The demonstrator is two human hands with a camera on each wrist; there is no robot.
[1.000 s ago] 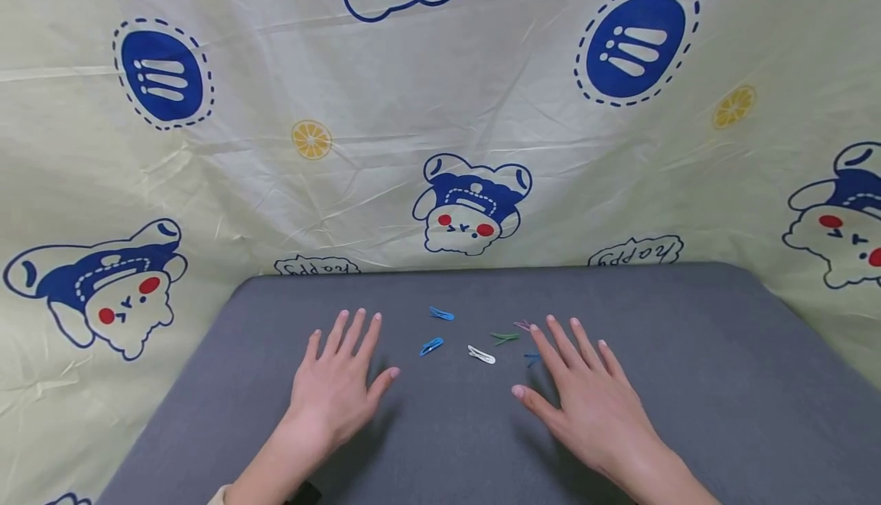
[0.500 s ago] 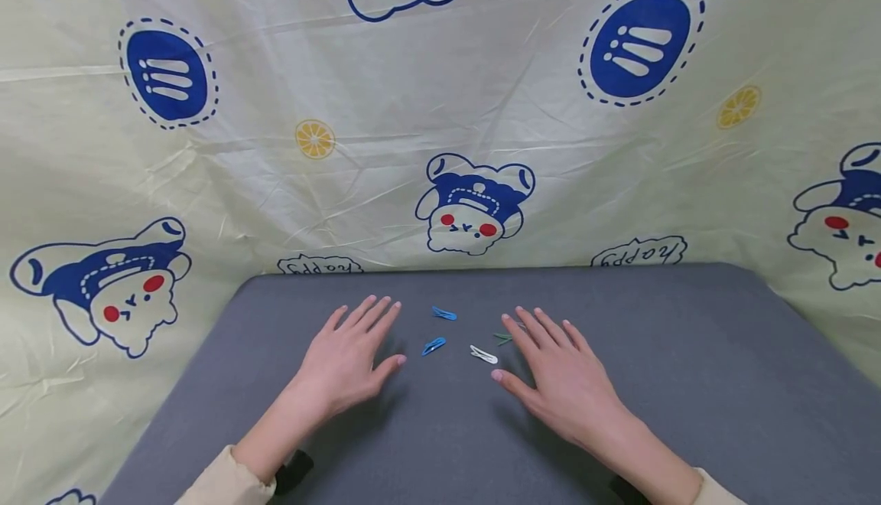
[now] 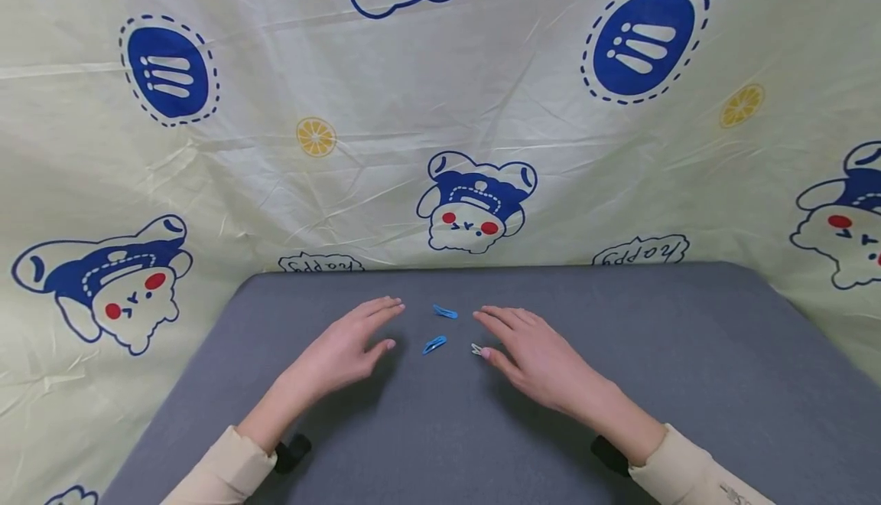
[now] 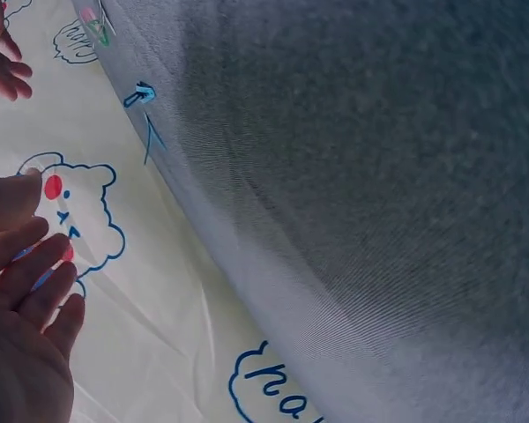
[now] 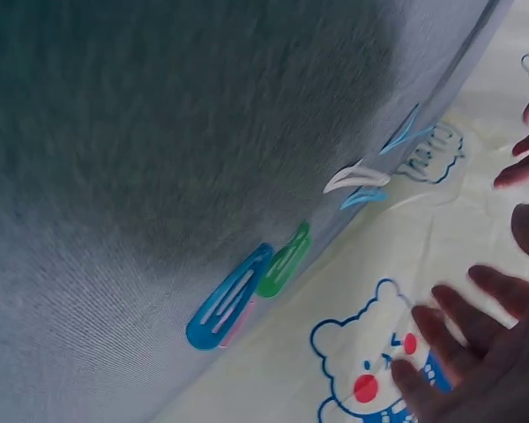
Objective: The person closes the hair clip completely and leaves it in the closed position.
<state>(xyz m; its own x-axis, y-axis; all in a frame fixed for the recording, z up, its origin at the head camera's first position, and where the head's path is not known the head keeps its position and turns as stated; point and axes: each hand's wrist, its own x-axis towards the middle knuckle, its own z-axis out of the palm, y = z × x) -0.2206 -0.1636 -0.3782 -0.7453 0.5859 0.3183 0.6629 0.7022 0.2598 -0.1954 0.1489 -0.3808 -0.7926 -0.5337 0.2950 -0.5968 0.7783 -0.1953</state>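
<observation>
My left hand (image 3: 344,348) hovers over the table, left of the hair clips, fingers extended and holding nothing. Facing it from the right, my right hand (image 3: 544,356) is held over the table too, its thumb overlapping a white hair clip (image 3: 476,349) in the head view. Between the hands lie two blue snap hair clips, a far one (image 3: 445,311) and a nearer one (image 3: 434,345). The right wrist view also shows a larger-looking blue clip (image 5: 229,298), a green clip (image 5: 285,262) and part of a pink clip (image 5: 237,326), all hidden behind my right hand in the head view.
The clips lie on a grey cloth-covered table (image 3: 440,436). Behind its far edge hangs a pale curtain (image 3: 385,206) printed with blue cartoon bears and orange slices. A dark wrist strap (image 3: 292,453) shows below the left cuff.
Both hands have drawn inward toward each other, turning from spread palms-down to more sideways. The right hand has come over the green, pink and one blue clip. The clips stay put.
</observation>
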